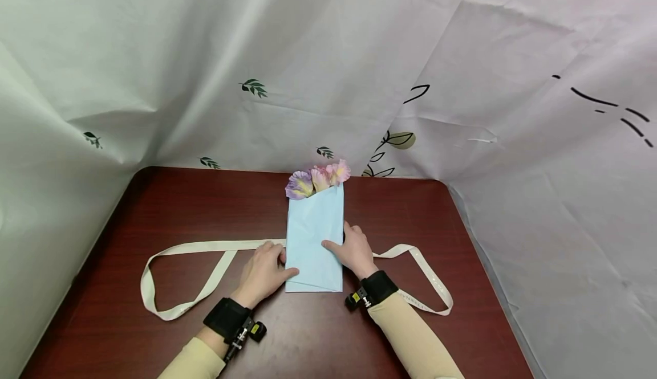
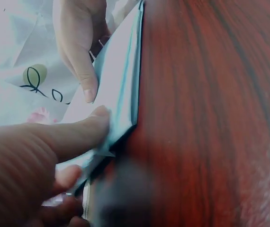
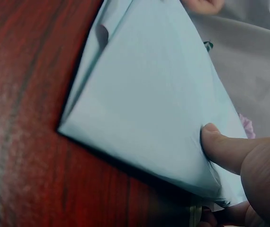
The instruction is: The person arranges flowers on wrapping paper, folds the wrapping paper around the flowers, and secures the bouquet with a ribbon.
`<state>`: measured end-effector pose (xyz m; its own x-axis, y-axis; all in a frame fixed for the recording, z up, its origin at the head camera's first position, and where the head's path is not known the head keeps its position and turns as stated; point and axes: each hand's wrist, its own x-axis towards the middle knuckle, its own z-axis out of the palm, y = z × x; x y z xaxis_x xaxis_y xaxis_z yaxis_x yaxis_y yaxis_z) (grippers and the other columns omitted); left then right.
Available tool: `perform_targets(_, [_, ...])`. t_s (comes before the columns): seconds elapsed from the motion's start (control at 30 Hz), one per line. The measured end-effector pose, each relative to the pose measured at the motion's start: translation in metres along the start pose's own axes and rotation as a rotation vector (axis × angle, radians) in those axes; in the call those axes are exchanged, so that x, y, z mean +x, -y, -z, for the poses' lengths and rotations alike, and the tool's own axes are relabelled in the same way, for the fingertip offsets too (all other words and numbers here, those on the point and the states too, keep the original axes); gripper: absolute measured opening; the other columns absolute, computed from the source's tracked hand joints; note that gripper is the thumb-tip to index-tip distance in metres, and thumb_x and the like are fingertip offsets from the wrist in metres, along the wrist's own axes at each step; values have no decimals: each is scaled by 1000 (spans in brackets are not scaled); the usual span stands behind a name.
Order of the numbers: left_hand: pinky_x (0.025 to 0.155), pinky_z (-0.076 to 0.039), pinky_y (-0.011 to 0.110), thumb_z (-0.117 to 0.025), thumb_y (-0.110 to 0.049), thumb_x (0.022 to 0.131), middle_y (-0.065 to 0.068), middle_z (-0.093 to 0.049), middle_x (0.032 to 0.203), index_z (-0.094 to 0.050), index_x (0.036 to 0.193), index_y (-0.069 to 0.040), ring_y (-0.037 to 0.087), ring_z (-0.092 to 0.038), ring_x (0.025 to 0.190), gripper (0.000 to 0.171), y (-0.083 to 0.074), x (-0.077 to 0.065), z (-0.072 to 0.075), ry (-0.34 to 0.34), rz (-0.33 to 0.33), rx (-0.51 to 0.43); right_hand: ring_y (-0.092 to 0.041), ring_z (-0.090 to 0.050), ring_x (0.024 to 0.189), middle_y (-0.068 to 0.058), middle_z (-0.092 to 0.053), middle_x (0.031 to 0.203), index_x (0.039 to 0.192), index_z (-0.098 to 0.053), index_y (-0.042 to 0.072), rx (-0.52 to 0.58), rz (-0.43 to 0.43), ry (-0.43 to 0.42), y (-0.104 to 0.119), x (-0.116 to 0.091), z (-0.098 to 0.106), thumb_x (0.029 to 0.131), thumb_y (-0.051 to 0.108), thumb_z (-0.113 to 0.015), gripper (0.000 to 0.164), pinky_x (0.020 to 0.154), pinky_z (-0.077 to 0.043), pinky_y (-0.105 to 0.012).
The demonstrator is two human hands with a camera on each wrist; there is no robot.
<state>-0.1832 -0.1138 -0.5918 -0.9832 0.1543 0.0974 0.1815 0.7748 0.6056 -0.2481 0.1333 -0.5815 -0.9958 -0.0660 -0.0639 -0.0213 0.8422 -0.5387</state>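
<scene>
A flat wrapper of folded light blue paper (image 1: pixel 314 242) lies on the table, with pink and purple flowers (image 1: pixel 318 178) showing at its far end. My left hand (image 1: pixel 263 270) pinches its left edge, the thumb on top and the other fingers curled at the underside, as the left wrist view shows. On the opposite edge my right hand (image 1: pixel 354 251) grips the paper, its thumb (image 3: pixel 225 149) pressing the upper face and the fingers partly hidden below. A cream ribbon (image 1: pixel 195 247) passes beneath the wrapper and comes out on both sides. The flower stems are hidden inside.
The ribbon loops far out to the left, and its right part (image 1: pixel 428 270) bends round near the right forearm. A dark red-brown wooden table (image 1: pixel 215 208) with rounded far corners bears everything. White cloth (image 1: pixel 318 54) with leaf prints hangs behind and along the sides.
</scene>
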Motion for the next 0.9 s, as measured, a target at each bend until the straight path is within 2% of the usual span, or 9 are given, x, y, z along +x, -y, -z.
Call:
perform_targets(0.07, [74,-41,40,-86,-39,80,4,-54,97,-60,86,-18,24,-49,87,34,2,2,-1,-67,-56,-2,-39,-57,120,-24,-55,134,154,-40,4,4,3,7,0,0,1,88,57,-72,91,93,-51,-51])
perform_targets(0.13, [88,-39,49,-85,-37,83,11,-56,116,-62,91,-16,31,-49,108,32,4,5,-2,-107,-86,-17,-41,-55,125,-26,-53,138,155,-38,2,3,-1,13,-2,-1,3,88,57,-72,93,96,-49,-53])
perform_targets(0.23, [101,-32,60,-83,-37,85,18,-50,138,-64,101,-14,39,-40,132,34,5,8,-2,-125,-81,-32,-44,-48,132,-28,-49,144,155,-37,0,3,-11,17,-5,-4,7,88,59,-71,95,102,-46,-55])
perform_targets(0.33, [105,-28,64,-82,-38,86,20,-43,148,-63,112,-11,40,-32,141,42,6,11,-1,-118,-62,-28,-44,-44,136,-26,-48,146,154,-40,2,17,-20,19,-8,-7,12,88,60,-70,93,104,-44,-55])
perform_targets(0.5, [104,-28,63,-80,-39,87,20,-44,147,-63,117,-10,39,-32,141,45,5,15,1,-105,-13,-14,-42,-40,139,-22,-48,148,153,-44,7,55,2,37,-14,-12,16,90,58,-69,85,105,-41,-56])
perform_targets(0.67, [101,-29,60,-77,-40,89,19,-49,138,-65,107,-11,39,-35,136,36,4,15,1,-119,42,-14,-42,-39,139,-21,-50,146,150,-49,8,46,28,30,-22,-15,20,93,53,-68,76,106,-40,-56])
perform_targets(0.8, [91,-33,53,-75,-45,90,15,-54,118,-67,96,-13,38,-44,116,34,3,16,1,-150,61,-8,-42,-41,137,-20,-53,143,146,-54,8,41,34,1,-27,-18,24,94,48,-70,67,106,-40,-55])
perform_targets(0.9, [83,-35,49,-73,-49,90,11,-53,103,-67,94,-13,34,-45,99,36,2,18,1,-167,69,-16,-41,-42,135,-19,-54,142,145,-57,9,46,41,-13,-29,-19,26,94,46,-70,64,105,-41,-54])
